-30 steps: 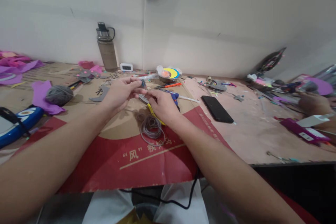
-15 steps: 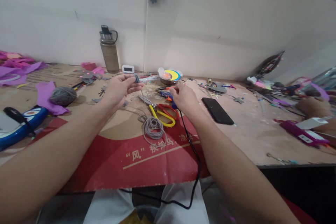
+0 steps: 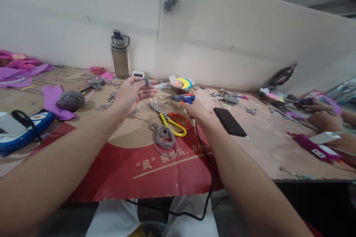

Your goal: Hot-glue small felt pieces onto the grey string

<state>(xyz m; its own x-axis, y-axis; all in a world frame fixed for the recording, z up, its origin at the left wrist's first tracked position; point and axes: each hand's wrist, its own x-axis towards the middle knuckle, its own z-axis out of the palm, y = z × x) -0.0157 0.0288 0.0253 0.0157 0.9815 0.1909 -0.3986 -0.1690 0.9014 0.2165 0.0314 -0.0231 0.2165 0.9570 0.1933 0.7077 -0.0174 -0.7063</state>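
Note:
My left hand (image 3: 132, 94) is raised over the cardboard, thumb and forefinger pinching a small grey felt piece (image 3: 146, 81). Grey cord (image 3: 164, 137) hangs down from near that piece and lies in a loose coil below. My right hand (image 3: 196, 110) is closed around the handle of a blue hot glue gun (image 3: 182, 98) with an orange trigger; its nozzle points left, towards my left hand, with a gap between. A black power cable (image 3: 207, 159) runs from it over the table edge. Between my hands lie scissors (image 3: 174, 122) with red and yellow handles.
Behind stand a water bottle (image 3: 120, 57), a small white clock (image 3: 138, 74) and a metal bowl (image 3: 182, 88). A black phone (image 3: 229, 121) lies to the right. On the left are a grey yarn ball (image 3: 71, 100) and purple felt (image 3: 52, 98). Another person's hands (image 3: 325, 120) work at far right.
My right hand has turned and the glue gun now points left in plain sight. My left hand still pinches the grey felt piece. The view has shifted slightly.

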